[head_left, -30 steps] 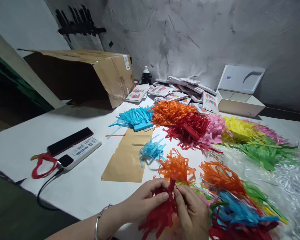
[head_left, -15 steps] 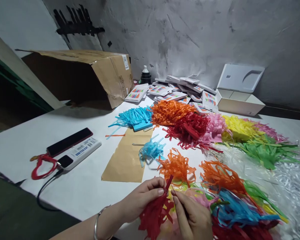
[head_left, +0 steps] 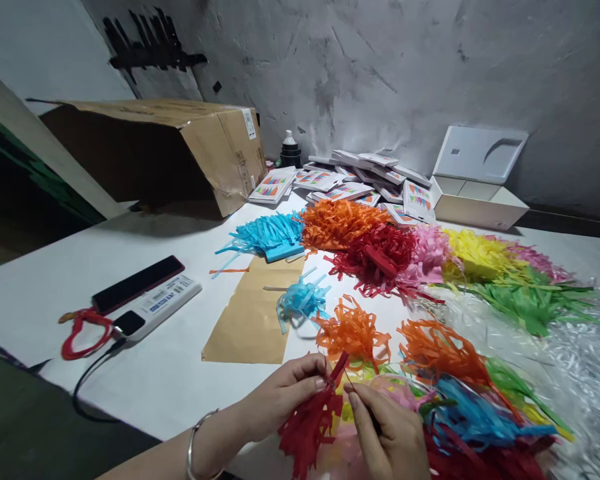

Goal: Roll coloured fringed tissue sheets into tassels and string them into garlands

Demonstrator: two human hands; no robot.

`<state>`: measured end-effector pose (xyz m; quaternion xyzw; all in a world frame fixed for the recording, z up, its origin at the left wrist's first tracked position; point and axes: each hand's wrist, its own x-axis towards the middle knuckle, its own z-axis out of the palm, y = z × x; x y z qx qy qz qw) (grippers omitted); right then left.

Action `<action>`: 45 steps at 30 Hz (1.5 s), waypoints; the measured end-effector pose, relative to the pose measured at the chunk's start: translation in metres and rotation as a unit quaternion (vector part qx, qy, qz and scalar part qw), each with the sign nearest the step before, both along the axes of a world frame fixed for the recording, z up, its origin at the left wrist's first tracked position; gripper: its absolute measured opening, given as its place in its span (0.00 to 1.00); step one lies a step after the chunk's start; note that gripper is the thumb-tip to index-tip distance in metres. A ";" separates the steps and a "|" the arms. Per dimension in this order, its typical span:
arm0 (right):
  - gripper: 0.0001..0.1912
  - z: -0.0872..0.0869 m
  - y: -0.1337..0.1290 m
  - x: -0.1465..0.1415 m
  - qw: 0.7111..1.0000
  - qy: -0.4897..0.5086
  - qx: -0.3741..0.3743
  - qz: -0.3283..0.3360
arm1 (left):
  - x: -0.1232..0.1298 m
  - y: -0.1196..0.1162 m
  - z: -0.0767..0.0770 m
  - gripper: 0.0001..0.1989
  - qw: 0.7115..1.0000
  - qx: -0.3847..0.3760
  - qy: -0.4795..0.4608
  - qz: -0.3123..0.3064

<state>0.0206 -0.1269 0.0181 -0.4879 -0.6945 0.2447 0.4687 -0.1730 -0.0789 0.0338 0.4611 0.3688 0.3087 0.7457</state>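
Near the table's front edge, my left hand (head_left: 290, 393) pinches a dark red paper tassel (head_left: 307, 430) near its top; the cut strips hang below the fingers. To its right, my right hand (head_left: 387, 427) is closed with thumb and forefinger together on a thin dark strand (head_left: 349, 375), close to the tassel's twisted top. Whether that strand is thread, wire or a needle I cannot tell. Just beyond the hands lie an orange tassel (head_left: 353, 333) and a light blue tassel (head_left: 303, 300). Blue strips (head_left: 470, 417) sit right of my right hand.
A brown paper sheet (head_left: 250, 327) lies left of the tassels. Farther left are a phone (head_left: 139, 283) and a power bank (head_left: 165, 307) with a cable. Behind stand a large carton (head_left: 220, 157), piled packets (head_left: 345, 190) and a white open box (head_left: 480, 203). Clear plastic (head_left: 575, 373) covers the right side.
The hands stay in almost the same place. The red tassel's top leans slightly further right, and my right hand has shifted a little to the right.
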 end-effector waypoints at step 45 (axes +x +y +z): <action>0.10 0.010 -0.012 0.075 0.988 0.113 -0.016 -0.103 | 0.065 0.081 0.002 0.07 0.693 0.631 0.302 -0.175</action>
